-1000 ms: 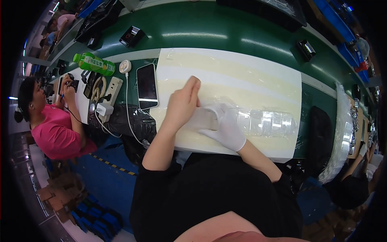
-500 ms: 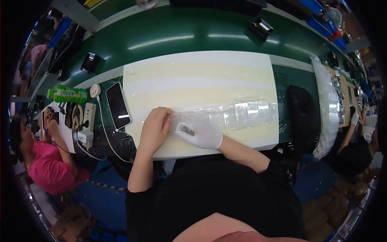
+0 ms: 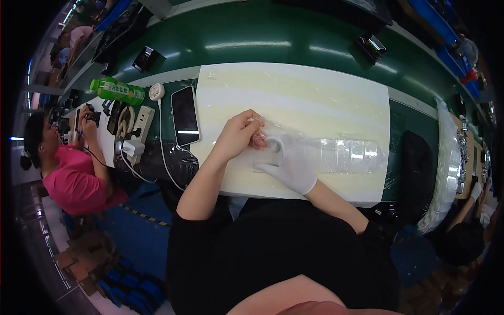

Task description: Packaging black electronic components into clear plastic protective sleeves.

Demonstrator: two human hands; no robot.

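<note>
A long clear plastic bag lies across the white board, with flat see-through sections showing toward its right end. At its left end my bare left hand is closed, its curled fingers pinching the crinkled film. My right hand, in a white glove, rests over the bag just right of there. Its thumb and forefinger curve round the bag's left part in a C shape, with a clear, greyish patch between them. The glove hides whatever of the bag lies under the palm.
Left of the board lie a phone, a round white charger with a cable, a power strip and a green bottle. Small black devices stand on the green bench. Bundled clear film hangs at right. A co-worker sits at left.
The whole view has shifted, so the bench appears further right. My left fingers have curled up with film between them. My right thumb has spread further from its forefinger.
</note>
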